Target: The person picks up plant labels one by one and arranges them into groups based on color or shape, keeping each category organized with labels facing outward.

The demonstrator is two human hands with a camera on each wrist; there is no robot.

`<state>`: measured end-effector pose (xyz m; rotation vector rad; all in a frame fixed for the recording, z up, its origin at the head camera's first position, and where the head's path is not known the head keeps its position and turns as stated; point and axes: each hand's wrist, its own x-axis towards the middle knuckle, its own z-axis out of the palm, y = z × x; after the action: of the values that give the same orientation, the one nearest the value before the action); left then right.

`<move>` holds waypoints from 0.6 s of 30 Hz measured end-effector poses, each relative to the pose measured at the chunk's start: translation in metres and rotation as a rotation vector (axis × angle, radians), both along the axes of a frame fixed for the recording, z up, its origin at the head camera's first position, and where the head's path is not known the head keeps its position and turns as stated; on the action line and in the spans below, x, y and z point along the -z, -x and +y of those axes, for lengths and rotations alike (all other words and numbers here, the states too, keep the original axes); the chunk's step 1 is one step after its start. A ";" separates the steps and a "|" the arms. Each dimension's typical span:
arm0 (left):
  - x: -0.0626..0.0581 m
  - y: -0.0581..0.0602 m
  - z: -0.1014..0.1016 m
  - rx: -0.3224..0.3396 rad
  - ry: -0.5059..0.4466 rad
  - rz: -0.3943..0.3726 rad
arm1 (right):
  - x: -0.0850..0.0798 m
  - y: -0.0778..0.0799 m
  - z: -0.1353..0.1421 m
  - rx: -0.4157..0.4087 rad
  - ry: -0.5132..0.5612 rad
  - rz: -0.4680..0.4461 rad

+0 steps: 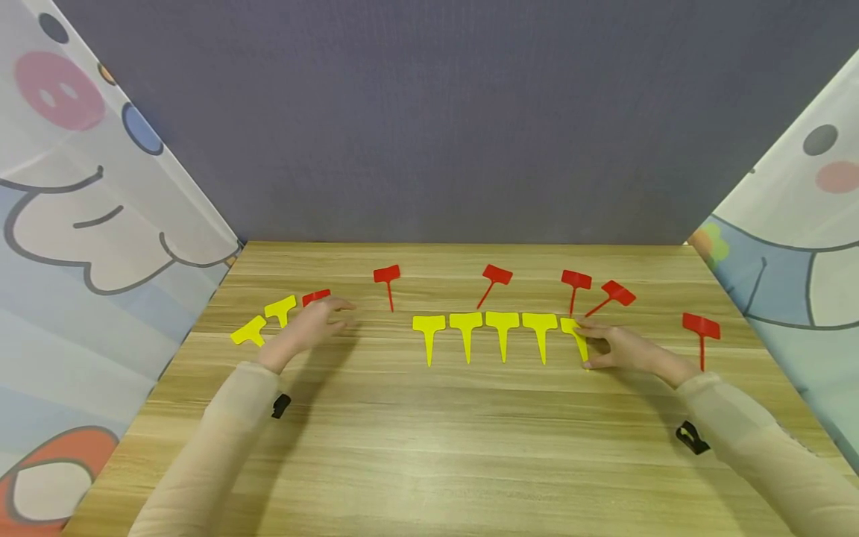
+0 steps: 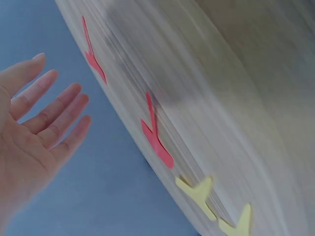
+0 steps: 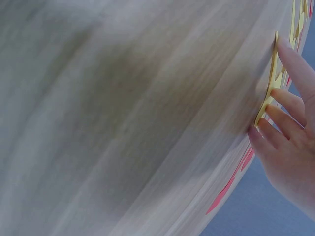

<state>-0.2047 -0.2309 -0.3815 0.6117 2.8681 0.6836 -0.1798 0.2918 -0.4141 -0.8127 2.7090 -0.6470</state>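
Observation:
Bright yellow T-shaped plant labels lie in a row across the table, heads to the back and points to the front. My right hand (image 1: 619,349) is at the row's right end, touching the last yellow plant label (image 1: 575,329). In the right wrist view its thumb reaches that label's pointed end, while the fairly straight fingers (image 3: 280,120) lie along the head. My left hand (image 1: 310,327) hovers over the left side with relaxed, spread fingers and holds nothing. It partly covers a red plant label (image 1: 316,297). Two more yellow plant labels (image 1: 280,307) lie just left of it.
Several red plant labels lie behind the row, one (image 1: 386,274) left of centre and one (image 1: 498,274) near the middle. Another red label (image 1: 701,326) lies beyond my right hand. A grey partition (image 1: 429,127) closes off the back of the wooden table (image 1: 429,462); printed curtains flank it.

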 end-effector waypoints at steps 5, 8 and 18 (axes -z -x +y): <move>-0.004 -0.001 -0.017 -0.047 0.009 -0.009 | 0.001 0.000 0.000 0.000 -0.002 0.007; -0.003 0.001 -0.029 -0.071 0.013 0.025 | 0.001 0.000 0.000 -0.010 0.000 0.014; 0.002 0.002 -0.063 -0.164 -0.003 0.041 | 0.003 0.001 0.001 0.000 0.016 -0.040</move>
<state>-0.2068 -0.2942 -0.3831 0.3980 2.9805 0.7054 -0.1812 0.2929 -0.4168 -0.7951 2.6718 -0.6782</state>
